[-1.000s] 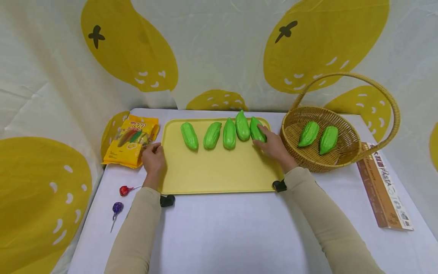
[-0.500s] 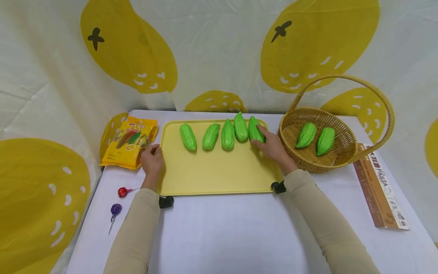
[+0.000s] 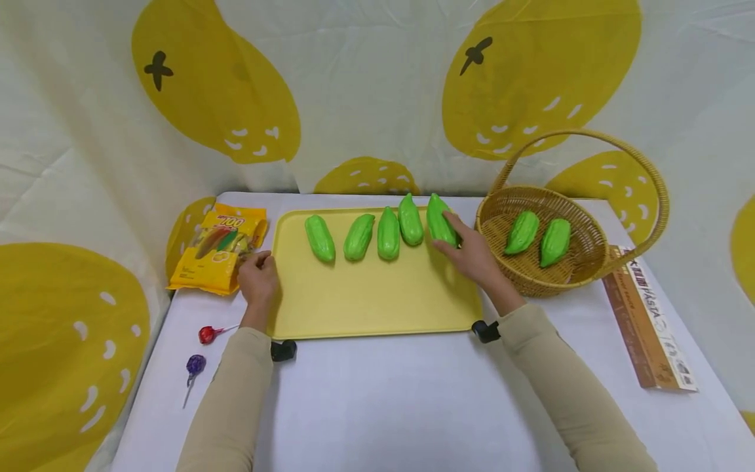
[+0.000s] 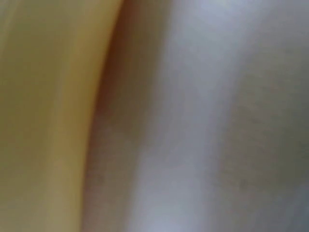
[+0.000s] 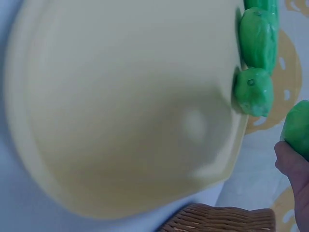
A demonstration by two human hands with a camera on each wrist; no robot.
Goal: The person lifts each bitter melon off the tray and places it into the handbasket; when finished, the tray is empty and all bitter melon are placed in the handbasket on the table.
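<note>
In the head view my right hand [image 3: 472,255] grips a bright green toy bitter melon [image 3: 439,219], thumb on the near side. The right wrist view shows this melon [image 5: 297,128] apart from the yellow tray [image 5: 125,125]. Several similar bitter melons [image 3: 388,233] lie in a row along the far part of the tray [image 3: 377,295]. My left hand [image 3: 258,282] rests beside the tray's left edge, close to a yellow candy bag [image 3: 218,252]. Its fingers are loosely curled and I see nothing held. The left wrist view is blurred, with only the tray rim [image 4: 72,116] and pale cloth.
At right stands a wicker basket [image 3: 533,283] with a tall handle, two bitter melons [image 3: 522,232] inside. A pasta box [image 3: 645,321] lies beyond it. Red [image 3: 207,334] and purple [image 3: 196,364] lollipops lie left of my forearm. A patterned cloth [image 3: 366,92] hangs behind the table.
My right hand has raised the rightmost bitter melon slightly off the tray. The left hand stays beside the tray. The head view has shifted a little.
</note>
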